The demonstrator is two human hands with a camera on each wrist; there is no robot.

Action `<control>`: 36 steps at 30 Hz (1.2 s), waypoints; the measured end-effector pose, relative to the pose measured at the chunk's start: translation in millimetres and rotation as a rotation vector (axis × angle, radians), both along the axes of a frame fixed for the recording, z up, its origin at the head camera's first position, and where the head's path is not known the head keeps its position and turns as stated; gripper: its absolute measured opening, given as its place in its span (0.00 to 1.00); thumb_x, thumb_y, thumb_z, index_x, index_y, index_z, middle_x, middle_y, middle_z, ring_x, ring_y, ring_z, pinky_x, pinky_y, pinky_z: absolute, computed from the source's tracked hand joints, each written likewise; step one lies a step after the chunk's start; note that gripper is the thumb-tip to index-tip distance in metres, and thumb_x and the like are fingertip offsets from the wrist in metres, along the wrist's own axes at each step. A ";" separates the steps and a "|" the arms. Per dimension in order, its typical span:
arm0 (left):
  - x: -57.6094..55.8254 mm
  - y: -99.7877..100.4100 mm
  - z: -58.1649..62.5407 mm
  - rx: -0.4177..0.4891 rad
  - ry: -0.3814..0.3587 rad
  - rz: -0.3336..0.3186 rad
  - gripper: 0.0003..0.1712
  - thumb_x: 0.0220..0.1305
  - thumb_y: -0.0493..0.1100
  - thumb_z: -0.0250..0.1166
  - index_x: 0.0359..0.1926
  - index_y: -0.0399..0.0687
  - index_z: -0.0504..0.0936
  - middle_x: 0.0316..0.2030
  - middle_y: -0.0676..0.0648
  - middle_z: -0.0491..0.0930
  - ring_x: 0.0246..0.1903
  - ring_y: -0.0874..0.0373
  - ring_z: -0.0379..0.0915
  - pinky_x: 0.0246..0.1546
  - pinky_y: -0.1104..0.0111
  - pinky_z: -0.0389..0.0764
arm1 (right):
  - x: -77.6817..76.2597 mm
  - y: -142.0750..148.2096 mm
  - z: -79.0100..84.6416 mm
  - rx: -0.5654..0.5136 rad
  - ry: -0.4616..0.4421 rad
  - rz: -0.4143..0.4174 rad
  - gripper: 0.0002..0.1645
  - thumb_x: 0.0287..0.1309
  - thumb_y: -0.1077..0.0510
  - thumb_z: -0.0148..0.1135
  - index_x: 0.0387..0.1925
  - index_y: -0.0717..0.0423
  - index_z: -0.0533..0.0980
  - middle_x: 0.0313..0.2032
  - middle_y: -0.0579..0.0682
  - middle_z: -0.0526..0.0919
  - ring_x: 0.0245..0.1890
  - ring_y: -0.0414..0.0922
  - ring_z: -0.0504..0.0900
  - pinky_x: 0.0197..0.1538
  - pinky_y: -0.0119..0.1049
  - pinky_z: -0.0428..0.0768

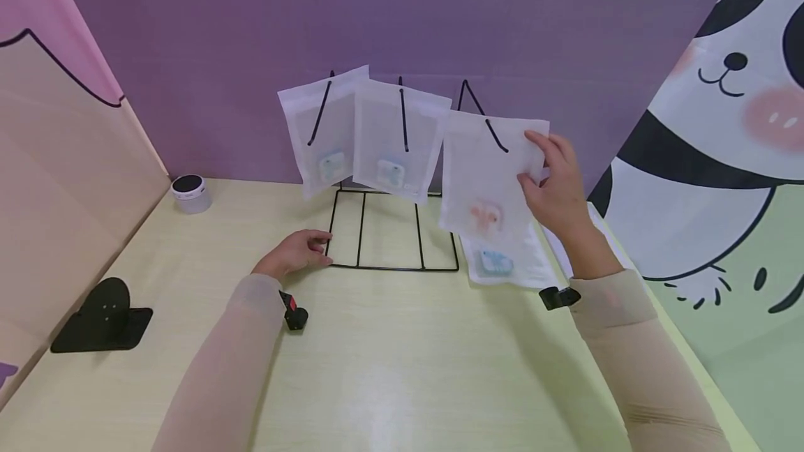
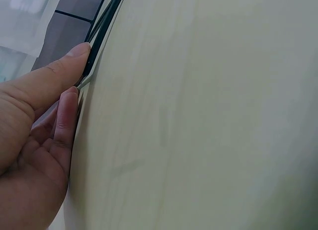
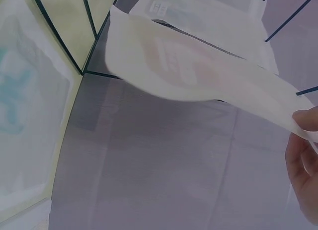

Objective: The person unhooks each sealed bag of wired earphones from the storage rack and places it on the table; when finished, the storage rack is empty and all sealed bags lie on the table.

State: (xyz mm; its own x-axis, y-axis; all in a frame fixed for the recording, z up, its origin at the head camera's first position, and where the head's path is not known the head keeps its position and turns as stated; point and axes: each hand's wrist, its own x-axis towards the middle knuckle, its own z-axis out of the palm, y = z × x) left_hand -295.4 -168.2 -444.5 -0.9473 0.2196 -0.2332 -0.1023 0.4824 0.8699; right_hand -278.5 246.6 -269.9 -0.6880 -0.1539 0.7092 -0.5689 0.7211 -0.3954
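Observation:
A black wire display rack stands on the table before the purple backdrop, its prongs slanting forward. My left hand pinches the front left corner of its base; in the left wrist view the thumb lies on the black bar. Frosted zip bags hang from the prongs: a left bag and a middle bag, both with pale blue prints. The right bag, with a pink-orange print, has a prong through its upper part. My right hand pinches that bag's upper right edge between thumb and fingers.
More frosted bags lie on the table right of the rack, the top one printed blue. A white jar with a dark lid stands at the back left. A black bookend sits near the left edge. A panda-printed cloth borders the right side.

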 end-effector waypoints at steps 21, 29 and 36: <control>-2.1 0.4 3.8 -0.018 0.016 -0.015 0.35 0.59 0.36 0.71 0.67 0.42 0.71 0.50 0.41 0.72 0.51 0.48 0.65 0.55 0.58 0.66 | 59.0 13.3 14.4 0.082 -0.053 0.036 0.41 0.48 0.78 0.68 0.65 0.61 0.69 0.55 0.61 0.68 0.34 0.42 0.70 0.37 0.14 0.69; 0.2 0.2 3.1 -0.006 0.022 -0.013 0.34 0.60 0.35 0.70 0.67 0.40 0.70 0.51 0.40 0.72 0.52 0.48 0.66 0.56 0.57 0.65 | 77.2 15.6 19.7 0.103 -0.051 0.070 0.42 0.45 0.80 0.69 0.65 0.62 0.70 0.54 0.62 0.68 0.34 0.39 0.69 0.36 0.14 0.70; 0.8 -0.7 2.9 0.002 0.013 -0.018 0.35 0.60 0.35 0.70 0.67 0.41 0.70 0.52 0.40 0.72 0.52 0.48 0.65 0.56 0.57 0.65 | 93.9 19.9 19.3 0.127 -0.090 0.139 0.43 0.42 0.80 0.71 0.63 0.64 0.71 0.54 0.60 0.69 0.36 0.36 0.68 0.35 0.15 0.72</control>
